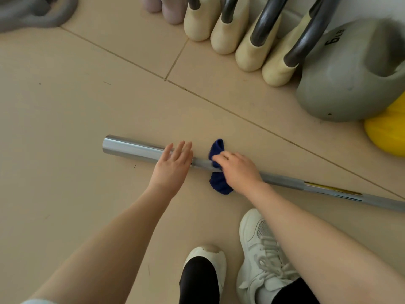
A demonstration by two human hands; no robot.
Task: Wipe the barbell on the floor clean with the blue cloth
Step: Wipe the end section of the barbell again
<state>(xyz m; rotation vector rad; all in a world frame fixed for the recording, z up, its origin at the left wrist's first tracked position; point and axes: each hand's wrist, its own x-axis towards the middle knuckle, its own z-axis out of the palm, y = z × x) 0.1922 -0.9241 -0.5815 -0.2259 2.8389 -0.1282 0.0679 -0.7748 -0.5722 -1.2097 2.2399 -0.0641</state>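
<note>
Barbell (pixel 133 149) laid on the tan floor (pixel 65 106), running left to lower right. Blue cloth (pixel 219 183) draped over the shaft and gripped there by the right hand (pixel 237 170). Left hand (pixel 173 165) laid flat, fingers straight, over the sleeve's inner end. Grey kettlebell (pixel 341 84) and cream-footed handles (pixel 247 47) ranged behind. White sneakers (pixel 260 255) seen below.

1. Only one view here, a head cam worn by the person, looking steeply down and a bit forward at the floor (pixel 65 119).
2. It's wide-angle: the floor seams bow and things near the frame edges stretch.
3. Pretty close in: both forearms run up from the bottom edge, and the white shoes (pixel 260 257) sit right under the lens.
4. The far end of the view reaches a row of kettlebells (pixel 348 73) along the top right.
</note>
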